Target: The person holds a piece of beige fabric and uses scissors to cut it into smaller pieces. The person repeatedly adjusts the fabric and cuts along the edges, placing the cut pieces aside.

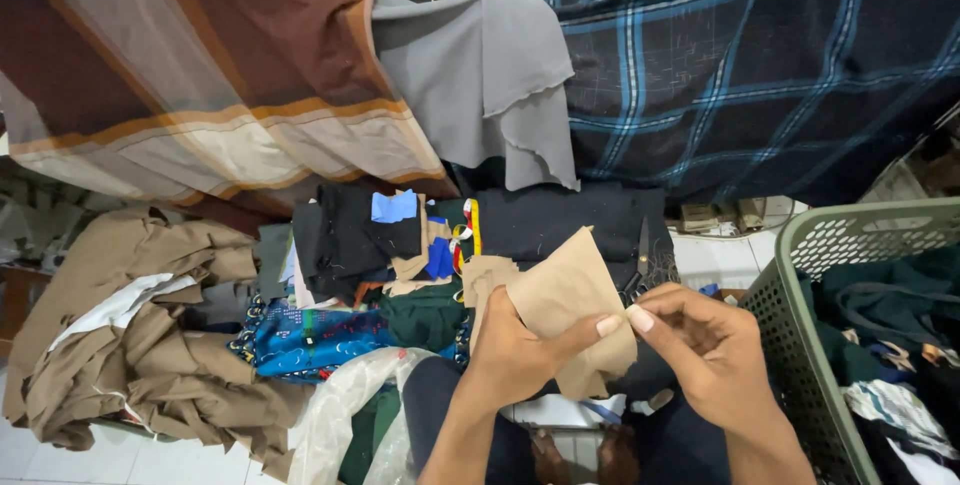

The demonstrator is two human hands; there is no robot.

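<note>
My left hand [520,350] and my right hand [705,350] hold a small tan piece of cloth [565,290] between them, low in the middle of the view. The left thumb lies across its lower edge. My right thumb and forefinger pinch its right edge, thumb tip almost touching the left thumb tip. A second tan scrap [482,280] sticks out behind the left hand. Black scissors [640,265] lie on dark cloth just beyond the right hand.
A green plastic laundry basket [800,245] with dark clothes stands at the right. A heap of cloth scraps [380,245] lies ahead, a brown garment pile [130,345] at the left. Brown checked, grey and dark blue plaid fabrics [760,55] hang behind. White tiled floor shows below.
</note>
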